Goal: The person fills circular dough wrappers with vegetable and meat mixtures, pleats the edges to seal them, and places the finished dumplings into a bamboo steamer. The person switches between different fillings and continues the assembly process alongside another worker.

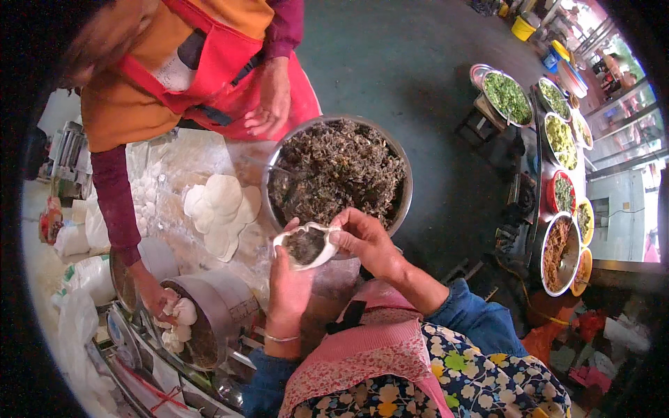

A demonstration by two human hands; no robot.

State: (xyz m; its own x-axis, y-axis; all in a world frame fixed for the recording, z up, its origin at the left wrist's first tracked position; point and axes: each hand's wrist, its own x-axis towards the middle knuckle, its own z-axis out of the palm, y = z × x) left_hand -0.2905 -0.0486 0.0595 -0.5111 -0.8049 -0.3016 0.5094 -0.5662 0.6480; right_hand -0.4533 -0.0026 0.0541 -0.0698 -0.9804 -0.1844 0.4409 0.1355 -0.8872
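Note:
Just in front of the big metal bowl, a round white dough wrapper [306, 246] with dark chopped filling in it rests in my left hand [288, 284], fingers and thumb curled around its side. My right hand [375, 245] pinches the right edge of the same wrapper between thumb and fingers. The wrapper's top is still spread, with the filling showing and its rim partly gathered. Behind my hands the metal bowl [409, 182] is heaped with dark chopped filling [341, 164]. A pile of flat, overlapping dough wrappers [221, 205] lies left of the bowl.
Across the floured table [240, 155], a co-worker's hand [162, 299] sets white buns [182, 313] in a round metal steamer [221, 306]; their other hand [273, 97] hangs by the bowl. At right, a bench holds several basins, including green chopped vegetables [507, 97] and brown filling [555, 251].

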